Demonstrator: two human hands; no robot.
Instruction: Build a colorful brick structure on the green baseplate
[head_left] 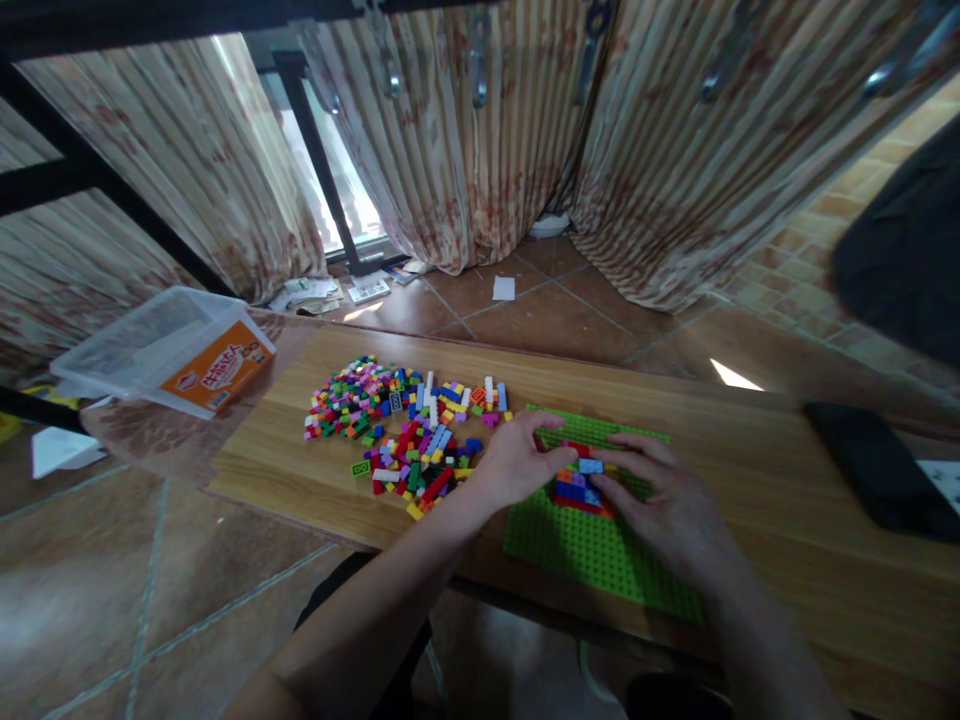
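A left hand (521,460) and right hand (671,505) are flanking clustered bricks (574,487) on a green baseplate (577,548); loose bricks (358,398) are lying across the table (281,478).

Built block of bricks (574,490) on the green baseplate (559,550) partly hidden, right edge under the right hand (671,495), upper left near the thumb of the left hand (521,460); whether either hand grips a brick, cannot tell; baseplate's right side covered by right hand and wrist; both forearms run off the bottom edge, right one dim and soft; loose brick pile (360,395) overlaps itself, lower pieces buried, studs too small to count; small print on the tub label (220,367) unreadable; dark shape (907,240) at right blurred, cut by the edge, identity unclear; printed sheet (943,478) likewise cut off.
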